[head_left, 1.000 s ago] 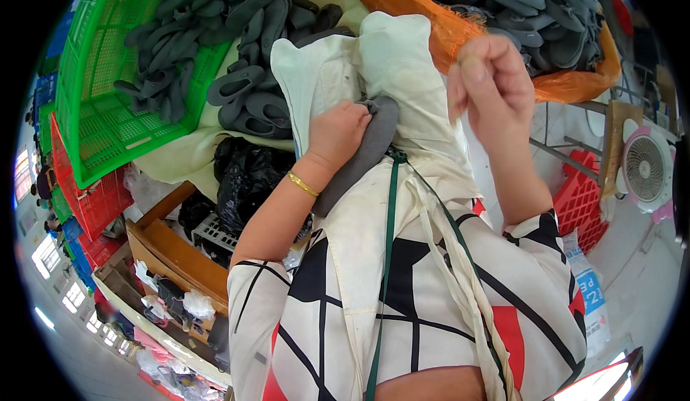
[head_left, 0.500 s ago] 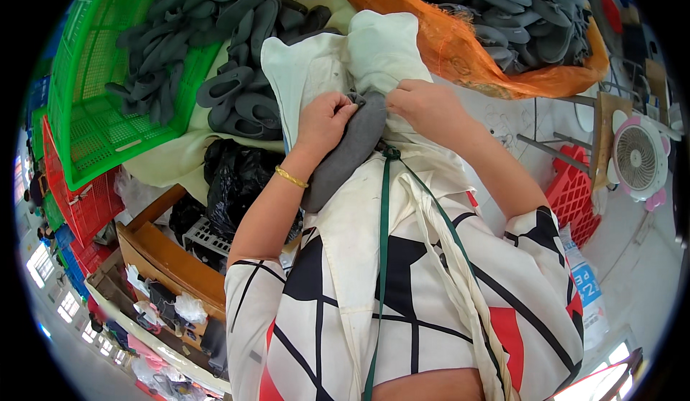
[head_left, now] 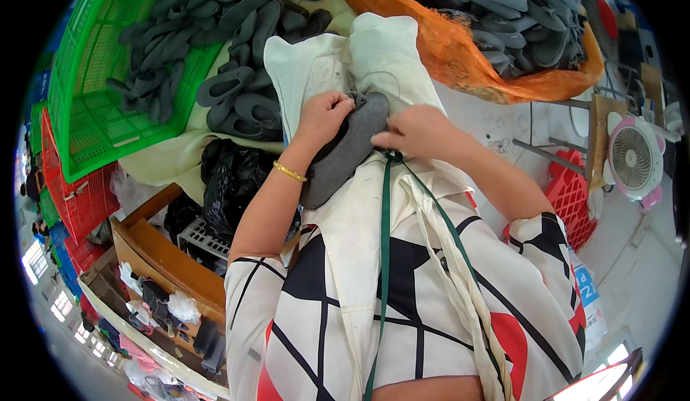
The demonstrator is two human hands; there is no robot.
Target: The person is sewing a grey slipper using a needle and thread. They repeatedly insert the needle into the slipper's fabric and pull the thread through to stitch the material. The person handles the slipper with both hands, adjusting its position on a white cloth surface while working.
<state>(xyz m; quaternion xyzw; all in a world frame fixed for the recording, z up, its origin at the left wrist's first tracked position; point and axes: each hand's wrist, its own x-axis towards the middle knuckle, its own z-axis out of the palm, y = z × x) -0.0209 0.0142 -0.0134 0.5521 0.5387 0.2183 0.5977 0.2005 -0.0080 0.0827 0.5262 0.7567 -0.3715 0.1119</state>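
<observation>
Left hand [head_left: 325, 113] and right hand [head_left: 415, 132] each hold a clenched grip on the grey shoe piece [head_left: 345, 153]; fingertips hidden underneath.

Green crate [head_left: 108, 106] and orange net sack [head_left: 489, 63] heaped with grey soles; black bag [head_left: 233, 178] beside wooden shelf [head_left: 165, 257]; red crates [head_left: 72, 192]; small fan [head_left: 632, 158] at right.

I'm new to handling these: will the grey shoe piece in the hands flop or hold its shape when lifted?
The grey shoe piece probably flexes yet keeps its form: it curves smoothly between the left hand and right hand. Likely light.
</observation>
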